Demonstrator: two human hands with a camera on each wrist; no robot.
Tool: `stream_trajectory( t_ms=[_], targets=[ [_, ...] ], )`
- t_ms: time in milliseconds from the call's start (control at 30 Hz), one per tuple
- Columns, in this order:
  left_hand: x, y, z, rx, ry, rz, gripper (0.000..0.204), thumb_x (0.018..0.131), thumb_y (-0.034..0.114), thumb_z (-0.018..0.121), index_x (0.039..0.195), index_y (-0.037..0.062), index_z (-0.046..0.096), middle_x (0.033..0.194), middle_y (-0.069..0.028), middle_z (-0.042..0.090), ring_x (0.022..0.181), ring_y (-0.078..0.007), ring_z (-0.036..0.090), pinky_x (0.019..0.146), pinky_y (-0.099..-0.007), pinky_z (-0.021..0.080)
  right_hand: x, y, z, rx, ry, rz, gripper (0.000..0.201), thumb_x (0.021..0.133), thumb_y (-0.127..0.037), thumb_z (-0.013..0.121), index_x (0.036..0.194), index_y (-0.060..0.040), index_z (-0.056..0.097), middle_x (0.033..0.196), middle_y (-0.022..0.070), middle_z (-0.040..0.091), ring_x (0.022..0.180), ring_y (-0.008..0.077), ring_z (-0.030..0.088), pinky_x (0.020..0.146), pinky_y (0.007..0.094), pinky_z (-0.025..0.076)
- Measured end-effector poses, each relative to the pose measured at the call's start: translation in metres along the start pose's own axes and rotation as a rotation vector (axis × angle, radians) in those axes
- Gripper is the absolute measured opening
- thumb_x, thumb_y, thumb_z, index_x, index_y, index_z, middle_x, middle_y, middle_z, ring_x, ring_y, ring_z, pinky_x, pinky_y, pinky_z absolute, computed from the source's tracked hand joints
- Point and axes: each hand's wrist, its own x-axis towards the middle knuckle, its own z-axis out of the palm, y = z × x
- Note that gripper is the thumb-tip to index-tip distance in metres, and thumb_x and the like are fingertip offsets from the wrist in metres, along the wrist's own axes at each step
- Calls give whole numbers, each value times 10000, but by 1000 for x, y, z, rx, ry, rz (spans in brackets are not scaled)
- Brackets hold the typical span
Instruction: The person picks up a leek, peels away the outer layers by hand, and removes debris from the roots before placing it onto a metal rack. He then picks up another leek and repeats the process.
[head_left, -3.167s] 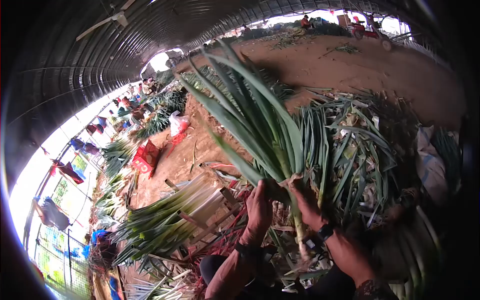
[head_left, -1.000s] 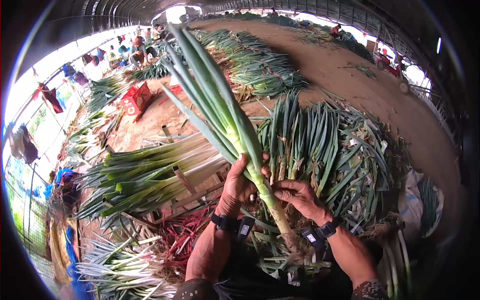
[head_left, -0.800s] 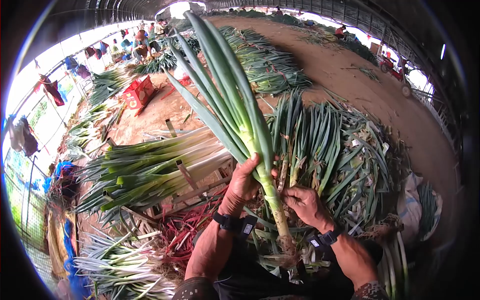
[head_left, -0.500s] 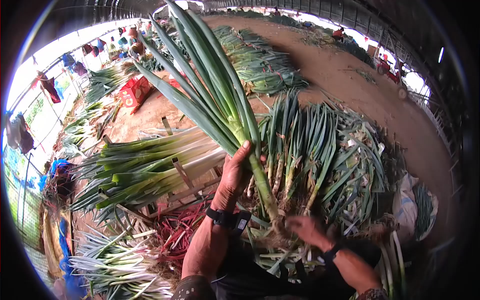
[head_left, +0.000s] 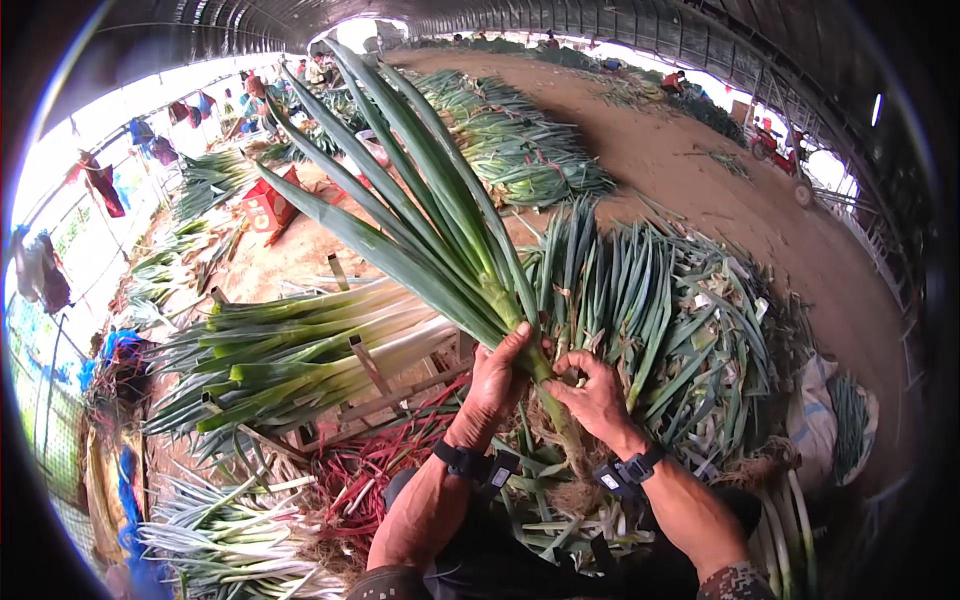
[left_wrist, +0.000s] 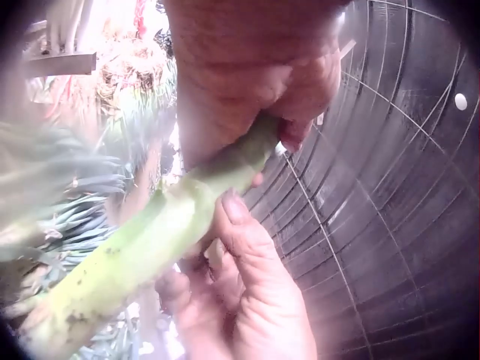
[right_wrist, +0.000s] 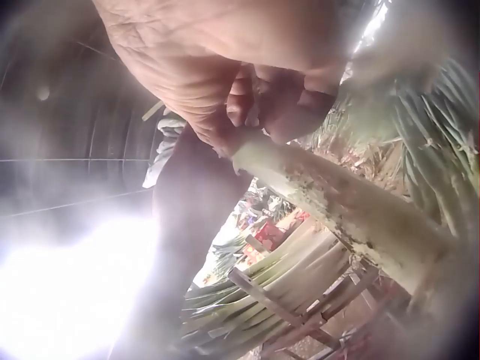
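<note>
I hold one long leek (head_left: 440, 230) upright in front of me, its green leaves fanning up and to the left and its rooty end (head_left: 575, 495) down near my lap. My left hand (head_left: 515, 355) grips the stalk where the leaves begin. Just to its right, my right hand (head_left: 572, 372) pinches the stalk's outer skin with thumb and fingers. In the left wrist view the pale green stalk (left_wrist: 150, 247) runs between both hands. The right wrist view shows my right hand's fingers (right_wrist: 247, 97) closed on the soiled stalk (right_wrist: 337, 202).
Cleaned leeks lie stacked on a wooden rack (head_left: 365, 360) to my left. A big heap of untrimmed leeks (head_left: 660, 310) sits ahead and right. Red ties (head_left: 370, 465) lie by my left knee. A red box (head_left: 268, 200), more leek piles and people are farther off on the dirt floor (head_left: 680, 170).
Half a second ago my right hand was down at the root end; now it is back up on the stalk beside the left hand. The leek has tipped a little further left.
</note>
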Motion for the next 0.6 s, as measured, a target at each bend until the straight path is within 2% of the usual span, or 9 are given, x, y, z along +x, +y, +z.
stream_trajectory(
  t_ms=[133, 167, 267, 300, 400, 433, 533, 567, 600],
  targets=[
    [-1, -1, -2, -41, 16, -20, 405, 956, 224, 670, 1293, 23, 568, 1143, -87, 650, 962, -230, 635, 874, -407, 538, 4, -5, 0, 63, -40, 76, 288, 816, -161, 812, 1012, -37, 642, 857, 7, 652, 761, 96, 589, 691, 281, 504],
    [-1, -2, -3, -35, 38, 3, 390, 960, 214, 665, 1288, 29, 569, 1118, -79, 653, 959, -230, 633, 852, -412, 542, 6, -3, 0, -15, -50, 57, 213, 828, -132, 785, 968, -48, 648, 823, 12, 651, 734, 95, 587, 672, 290, 503],
    [-1, -1, 3, -115, 107, 70, 239, 952, 119, 672, 1154, 23, 587, 998, -75, 675, 856, -218, 669, 743, -362, 570, 4, -2, 4, -56, -92, 10, 158, 829, -105, 760, 923, -52, 644, 816, 44, 663, 725, 122, 616, 661, 308, 507],
    [-3, 0, 5, -120, 127, 110, 246, 957, 120, 666, 1168, 20, 588, 1031, -80, 684, 856, -218, 669, 750, -354, 565, 4, -4, 7, -157, -36, -128, 133, 811, -72, 739, 894, -55, 637, 808, 76, 659, 723, 199, 658, 663, 331, 519],
    [-5, 3, 5, -107, 188, 144, 270, 957, 134, 670, 1186, 19, 586, 1066, -84, 689, 850, -214, 666, 756, -361, 563, 6, -9, 6, -289, -56, -270, 146, 787, -47, 728, 905, -71, 644, 801, 90, 645, 754, 284, 672, 682, 357, 536],
    [-7, 5, 8, -104, 237, 154, 283, 961, 150, 668, 1200, 27, 580, 1031, -70, 683, 824, -207, 657, 755, -366, 561, 3, -16, 3, -359, -95, -309, 154, 781, -38, 715, 909, -83, 642, 866, 78, 644, 815, 302, 676, 712, 370, 549],
    [-4, 15, 5, -115, 208, 190, 286, 969, 158, 654, 1215, 36, 573, 1008, -59, 664, 808, -197, 640, 752, -367, 561, -5, -18, -1, -371, -81, -376, 154, 786, -28, 713, 906, -74, 627, 958, 80, 641, 874, 290, 679, 749, 363, 559],
    [-4, 16, 4, -115, 198, 184, 274, 980, 165, 637, 1215, 39, 573, 997, -58, 645, 808, -191, 627, 747, -367, 561, -3, -9, -1, -284, -78, -449, 171, 785, -8, 708, 915, -62, 612, 1018, 86, 635, 912, 291, 678, 776, 361, 564],
    [-4, 18, 2, -104, 202, 183, 272, 985, 176, 628, 1213, 37, 578, 1019, -65, 642, 815, -189, 619, 750, -364, 561, -3, -13, -2, -246, -85, -469, 175, 794, 8, 700, 926, -53, 603, 1011, 89, 650, 921, 256, 688, 787, 339, 562]
  ],
)
